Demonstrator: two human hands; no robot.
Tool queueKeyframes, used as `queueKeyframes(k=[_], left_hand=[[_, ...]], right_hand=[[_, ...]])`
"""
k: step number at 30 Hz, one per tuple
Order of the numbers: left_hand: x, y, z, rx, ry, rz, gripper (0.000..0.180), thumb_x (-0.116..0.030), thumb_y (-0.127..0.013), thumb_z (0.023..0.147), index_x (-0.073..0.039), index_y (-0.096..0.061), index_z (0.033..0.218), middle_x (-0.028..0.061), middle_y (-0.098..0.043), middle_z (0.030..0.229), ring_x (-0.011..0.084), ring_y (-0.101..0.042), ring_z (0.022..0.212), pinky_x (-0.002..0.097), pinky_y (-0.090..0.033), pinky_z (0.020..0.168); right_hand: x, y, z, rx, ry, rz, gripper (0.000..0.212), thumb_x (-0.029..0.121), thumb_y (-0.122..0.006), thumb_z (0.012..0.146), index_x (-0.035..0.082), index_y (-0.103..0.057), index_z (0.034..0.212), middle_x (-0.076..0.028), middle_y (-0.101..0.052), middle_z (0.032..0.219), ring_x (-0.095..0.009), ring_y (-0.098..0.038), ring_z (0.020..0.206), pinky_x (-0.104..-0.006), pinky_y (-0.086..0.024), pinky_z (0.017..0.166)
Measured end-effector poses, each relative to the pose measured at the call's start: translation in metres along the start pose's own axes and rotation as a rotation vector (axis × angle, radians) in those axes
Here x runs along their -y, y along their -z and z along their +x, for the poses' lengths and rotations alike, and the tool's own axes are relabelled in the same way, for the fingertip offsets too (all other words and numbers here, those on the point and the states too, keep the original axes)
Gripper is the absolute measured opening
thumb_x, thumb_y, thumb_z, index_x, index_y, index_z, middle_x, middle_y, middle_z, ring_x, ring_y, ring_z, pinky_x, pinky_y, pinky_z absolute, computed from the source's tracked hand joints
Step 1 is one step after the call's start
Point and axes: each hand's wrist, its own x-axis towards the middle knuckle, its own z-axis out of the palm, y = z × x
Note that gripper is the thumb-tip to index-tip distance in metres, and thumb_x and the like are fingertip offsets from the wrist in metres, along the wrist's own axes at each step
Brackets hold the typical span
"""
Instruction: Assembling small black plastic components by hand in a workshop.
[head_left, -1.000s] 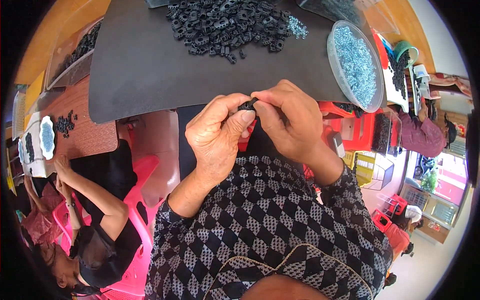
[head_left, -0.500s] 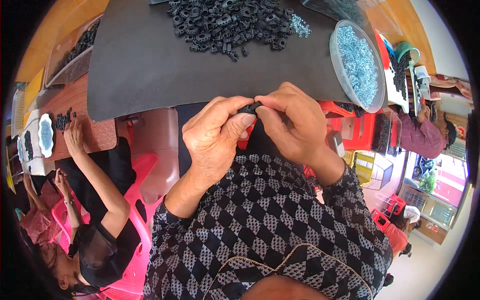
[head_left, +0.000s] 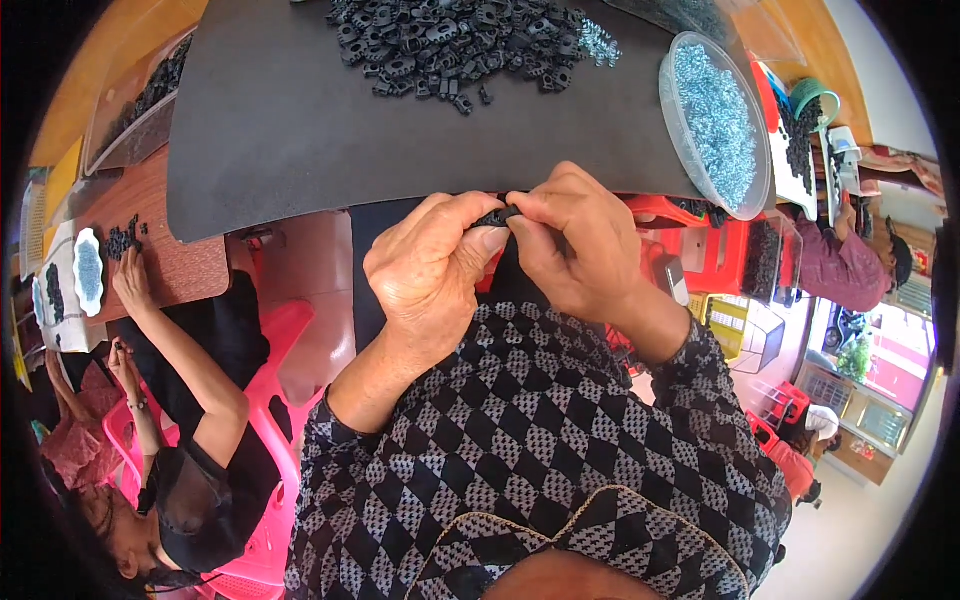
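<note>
Just off the near edge of the dark table mat (head_left: pixel 420 150), my two hands meet over a small black plastic part (head_left: pixel 493 217). My left hand (head_left: pixel 425 265) pinches it between thumb and forefinger. At the part's right end, the thumb and forefinger of my right hand (head_left: pixel 580 240) are pressed together; their tips hide what lies between them. A heap of similar black plastic parts (head_left: pixel 450 50) lies at the far side of the mat, with a few small shiny metal pieces (head_left: pixel 598 44) at its right.
A round clear tub (head_left: pixel 668 125) of small shiny metal pieces (head_left: pixel 715 120) stands at the mat's right edge. Red plastic stools (head_left: pixel 710 265) are below it. To the left, a co-worker's hand (head_left: pixel 132 280) rests by black parts on a brown table (head_left: pixel 190 240).
My hands stay together on the black part, with only a slight shift of the right fingers. The view has moved a little. The co-worker's hand on the left has moved slightly.
</note>
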Motion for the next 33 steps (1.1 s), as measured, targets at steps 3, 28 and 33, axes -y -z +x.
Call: queueKeyframes(k=[3, 28, 33], left_hand=[[-0.005, 0.000, 0.002, 0.035, 0.056, -0.048, 0.017, 0.000, -0.071, 0.073, 0.003, -0.064, 0.088, 0.0068, -0.057, 0.067, 0.0115, -0.051, 0.050, 0.0253, -0.040, 0.045], [0.000, 0.005, 0.000, 0.098, 0.017, -0.035, 0.017, 0.004, -0.067, 0.072, 0.003, -0.064, 0.088, 0.0118, -0.061, 0.073, 0.0186, -0.056, 0.057, 0.0267, -0.044, 0.051], [-0.001, 0.005, 0.000, 0.052, -0.082, 0.095, 0.017, 0.006, -0.067, 0.069, 0.004, -0.063, 0.086, 0.0131, -0.061, 0.073, 0.0228, -0.060, 0.059, 0.0283, -0.046, 0.053]], right_hand=[[0.001, 0.002, 0.001, -0.007, -0.148, 0.076, 0.030, -0.010, -0.063, 0.069, 0.000, -0.055, 0.096, -0.010, -0.058, 0.071, -0.021, -0.052, 0.055, -0.0299, -0.039, 0.047], [-0.003, 0.016, 0.016, 0.205, -0.043, 0.069, 0.022, -0.006, -0.063, 0.065, -0.001, -0.053, 0.084, -0.011, -0.052, 0.070, -0.029, -0.051, 0.059, -0.0364, -0.040, 0.051], [-0.003, 0.013, 0.013, 0.198, -0.024, 0.047, 0.021, -0.004, -0.062, 0.067, -0.003, -0.053, 0.087, -0.013, -0.052, 0.072, -0.031, -0.051, 0.062, -0.0390, -0.042, 0.053]])
